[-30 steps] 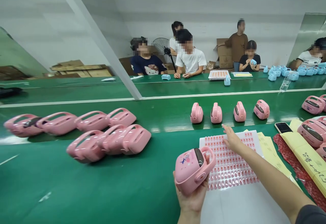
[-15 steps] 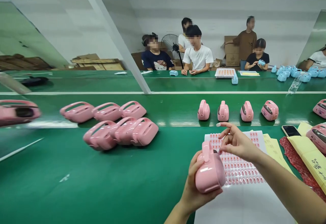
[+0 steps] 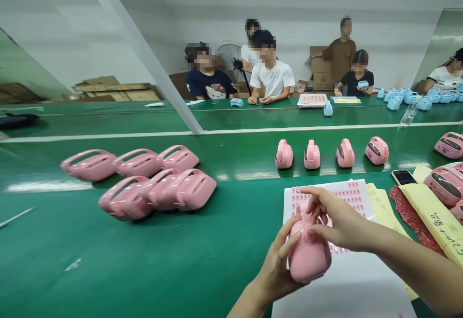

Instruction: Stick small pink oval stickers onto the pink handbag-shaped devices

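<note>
Position. The left hand (image 3: 278, 265) is clamped on a pink case (image 3: 309, 255), fingers wrapped round its left flank, and holds it clear of the belt (image 3: 108, 260) over the near edge of the sticker sheet (image 3: 347, 195). The case stands on end, its narrow top toward 12 o'clock.

Right hand (image 3: 336, 224). It rests on the top of the case: thumb laid on the upper face, fingers curled over the end, index finger stretched toward 10 o'clock. Whether a sticker sits under the fingertips cannot be told.

Surroundings. Four cases (image 3: 313, 154) stand in a row at 12 o'clock beyond the sheet. A loose pile (image 3: 159, 187) of cases lies at 10 o'clock. A phone (image 3: 403, 177) and yellow papers (image 3: 379, 207) lie at 2 o'clock.

Method, as judged from here. The work appears to be fingertip pressing at the top of the case.
1. Keep the left grip firm and the wrist steady, so that the case does not roll under pressure.
2. Press with the pad of the thumb, not the nail.
3. Work outward from the centre of the spot.
4. Keep the case over the sheet, where a dropped sticker is easily recovered.
</note>
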Tool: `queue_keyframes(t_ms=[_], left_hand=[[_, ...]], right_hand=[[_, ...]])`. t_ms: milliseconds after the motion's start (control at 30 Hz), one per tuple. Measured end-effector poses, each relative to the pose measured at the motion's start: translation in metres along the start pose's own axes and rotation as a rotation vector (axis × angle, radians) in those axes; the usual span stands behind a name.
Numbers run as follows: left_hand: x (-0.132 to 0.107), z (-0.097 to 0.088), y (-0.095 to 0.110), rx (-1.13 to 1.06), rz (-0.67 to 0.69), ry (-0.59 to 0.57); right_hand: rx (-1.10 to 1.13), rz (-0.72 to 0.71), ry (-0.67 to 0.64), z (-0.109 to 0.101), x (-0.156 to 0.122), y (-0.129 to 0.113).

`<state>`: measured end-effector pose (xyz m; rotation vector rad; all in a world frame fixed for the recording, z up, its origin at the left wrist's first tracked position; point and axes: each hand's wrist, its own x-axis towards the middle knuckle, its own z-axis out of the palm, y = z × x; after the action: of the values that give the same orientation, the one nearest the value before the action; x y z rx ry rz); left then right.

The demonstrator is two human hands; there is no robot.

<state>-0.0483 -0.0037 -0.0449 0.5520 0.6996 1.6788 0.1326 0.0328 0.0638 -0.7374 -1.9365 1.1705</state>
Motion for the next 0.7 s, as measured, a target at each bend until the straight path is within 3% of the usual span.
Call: queue_keyframes(t_ms=[267,400,533,633,700], left_hand=[[-0.005,0.009,0.005,0.189,0.074,-0.106],[-0.005,0.002,0.003,0.318,0.144,-0.177],[-0.003,-0.018,-0.007,0.211,0.157,-0.169],[-0.002,-0.027,-0.011,0.128,0.101,-0.109],[-0.003,-0.025,-0.010,0.173,0.125,-0.138]], right_hand=[[-0.406,-0.342,0.018,0.008,-0.023,-0.001],[-0.543,-0.483,0.065,0.014,-0.036,0.000],[-0.375,-0.319,0.172,0.010,-0.034,0.006],[-0.187,-0.115,0.053,0.007,-0.029,0.016],[-0.087,-0.026,-0.010,0.009,-0.029,0.022]])
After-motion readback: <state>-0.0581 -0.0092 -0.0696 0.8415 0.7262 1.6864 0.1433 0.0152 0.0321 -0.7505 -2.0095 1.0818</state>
